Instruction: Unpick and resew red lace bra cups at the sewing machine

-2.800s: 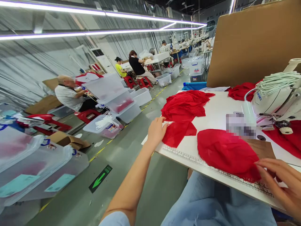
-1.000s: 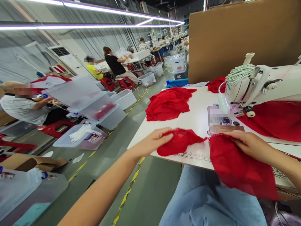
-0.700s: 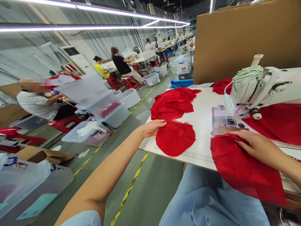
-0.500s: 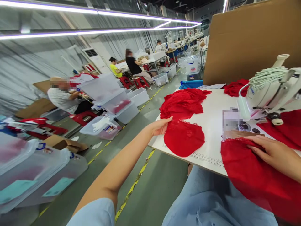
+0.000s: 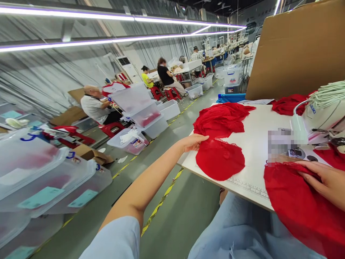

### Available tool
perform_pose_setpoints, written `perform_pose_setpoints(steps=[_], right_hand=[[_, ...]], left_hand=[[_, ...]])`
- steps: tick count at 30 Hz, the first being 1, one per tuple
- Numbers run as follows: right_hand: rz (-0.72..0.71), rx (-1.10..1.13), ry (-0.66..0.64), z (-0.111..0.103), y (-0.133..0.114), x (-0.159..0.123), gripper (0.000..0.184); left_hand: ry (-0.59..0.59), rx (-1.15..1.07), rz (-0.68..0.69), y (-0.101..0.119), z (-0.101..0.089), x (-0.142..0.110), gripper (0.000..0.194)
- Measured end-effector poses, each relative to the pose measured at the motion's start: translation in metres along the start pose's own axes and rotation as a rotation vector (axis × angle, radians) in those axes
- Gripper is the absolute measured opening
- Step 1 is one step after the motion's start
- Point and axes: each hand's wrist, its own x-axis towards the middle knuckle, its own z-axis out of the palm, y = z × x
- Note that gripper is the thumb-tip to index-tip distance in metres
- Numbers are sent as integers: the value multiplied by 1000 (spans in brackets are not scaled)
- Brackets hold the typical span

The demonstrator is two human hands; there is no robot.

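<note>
My left hand (image 5: 193, 142) reaches out to the table's left edge, fingers stretched flat, touching the edge of a round red lace piece (image 5: 220, 160) that lies spread on the white table (image 5: 253, 144). Just beyond it sits a pile of red lace pieces (image 5: 219, 119). My right hand (image 5: 325, 181) rests, fingers extended, on a larger red fabric piece (image 5: 302, 208) that hangs over the table's near edge onto my lap. A ruler strip (image 5: 246, 187) runs along that edge.
A white sewing machine (image 5: 322, 115) with a coil of cord stands at the right, more red fabric behind it. A cardboard panel (image 5: 293, 50) rises at the back. Clear plastic bins (image 5: 40, 176) crowd the floor at left; seated people (image 5: 94, 106) work further off.
My left hand brought a small red piece toward me, then laid it flat near the table's left edge. The right hand's larger piece slid down over the near edge.
</note>
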Motion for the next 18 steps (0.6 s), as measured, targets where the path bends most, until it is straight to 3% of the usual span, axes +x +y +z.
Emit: perform_pose_setpoints(steps=[2,4,6,8,12,18], right_hand=[[46,-40,-67,-8,-17,3,52],[99,-66,-96,-13,-32,5,55],[142,-91,-107,-14,-42,9,56],[158,-108,-122,-12,-48,11,55],[135,-139,-119,-7,-50,14,48],[105,-162,-107,-3,-50,12,45]], left_hand=[[132,93,96,3,13,-6,21],[216,246,308,6,32,-14,20],[185,499,610,9,52,-23,25],[58,737,802,10,71,-30,28],[-125,919,782,5,91,-36,30],[-208,886,827,-2,85,-40,28]])
